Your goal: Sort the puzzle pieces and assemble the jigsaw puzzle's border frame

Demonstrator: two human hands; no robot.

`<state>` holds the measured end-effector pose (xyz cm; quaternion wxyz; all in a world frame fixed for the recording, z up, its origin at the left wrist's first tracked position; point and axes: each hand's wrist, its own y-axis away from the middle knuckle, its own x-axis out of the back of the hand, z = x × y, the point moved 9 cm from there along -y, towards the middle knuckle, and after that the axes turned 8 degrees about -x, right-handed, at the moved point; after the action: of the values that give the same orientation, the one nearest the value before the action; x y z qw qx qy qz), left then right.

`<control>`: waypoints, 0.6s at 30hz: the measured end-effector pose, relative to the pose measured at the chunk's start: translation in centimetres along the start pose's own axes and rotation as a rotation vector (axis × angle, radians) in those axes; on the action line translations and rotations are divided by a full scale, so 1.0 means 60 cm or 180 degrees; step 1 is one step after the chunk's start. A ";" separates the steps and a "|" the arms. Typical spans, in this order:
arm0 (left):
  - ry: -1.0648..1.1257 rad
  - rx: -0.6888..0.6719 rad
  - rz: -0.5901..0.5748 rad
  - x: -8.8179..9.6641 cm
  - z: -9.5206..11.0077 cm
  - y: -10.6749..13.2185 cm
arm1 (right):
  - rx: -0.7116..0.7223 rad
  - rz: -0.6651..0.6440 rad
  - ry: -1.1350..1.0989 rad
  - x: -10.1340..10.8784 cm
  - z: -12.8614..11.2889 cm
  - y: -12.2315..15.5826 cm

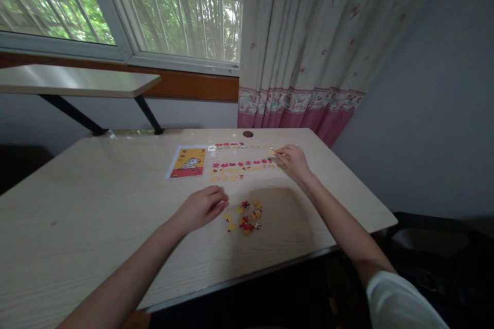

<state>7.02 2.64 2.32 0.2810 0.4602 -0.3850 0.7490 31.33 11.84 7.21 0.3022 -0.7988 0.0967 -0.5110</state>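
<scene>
Your right hand (294,159) pinches a piece at the right end of the puzzle rows (243,166), which run parallel to the desk's (96,200) far edge. Your left hand (200,208), loosely curled, rests beside the loose pieces (245,217) near the front edge; bare desk lies left.

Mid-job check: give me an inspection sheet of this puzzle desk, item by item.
Surface: pale wood-grain desk, matte.
Job's things: red and yellow jigsaw pieces in rows; loose pile; yellow and red reference picture card.
Clutter: nothing seen.
Grips: left hand resting beside the pile; right hand at the rows' right end, whether pinching a piece is unclear.
Cables: nothing seen; round cable hole.
Surroundings: window, patterned curtain, folding shelf.
</scene>
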 end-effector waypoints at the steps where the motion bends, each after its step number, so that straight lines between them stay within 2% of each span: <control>1: 0.0004 -0.0002 0.0009 0.000 0.000 0.000 | -0.0169 -0.0046 0.0022 -0.002 0.028 -0.009; 5: -0.0029 -0.0003 -0.0026 -0.003 0.001 -0.001 | -0.0735 -0.0239 0.0056 -0.018 0.115 -0.036; 8: -0.0029 -0.0019 -0.0031 -0.004 0.003 -0.002 | -0.0870 -0.0447 -0.0046 -0.045 0.119 -0.048; 10: -0.0035 -0.0018 -0.0048 -0.005 0.004 -0.003 | -0.0776 -0.0656 -0.0154 -0.075 0.086 -0.056; 13: -0.0030 0.0002 -0.0102 -0.006 0.004 -0.003 | -0.0469 -0.1117 -0.0315 -0.136 0.006 -0.068; 18: 0.0041 0.0003 -0.0063 -0.004 0.004 -0.001 | -0.0120 -0.1275 -0.0252 -0.218 -0.115 -0.101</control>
<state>7.29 2.46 2.20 0.2907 0.4593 -0.3783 0.7493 18.37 20.07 2.84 0.1830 -0.8271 -0.0666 -0.5272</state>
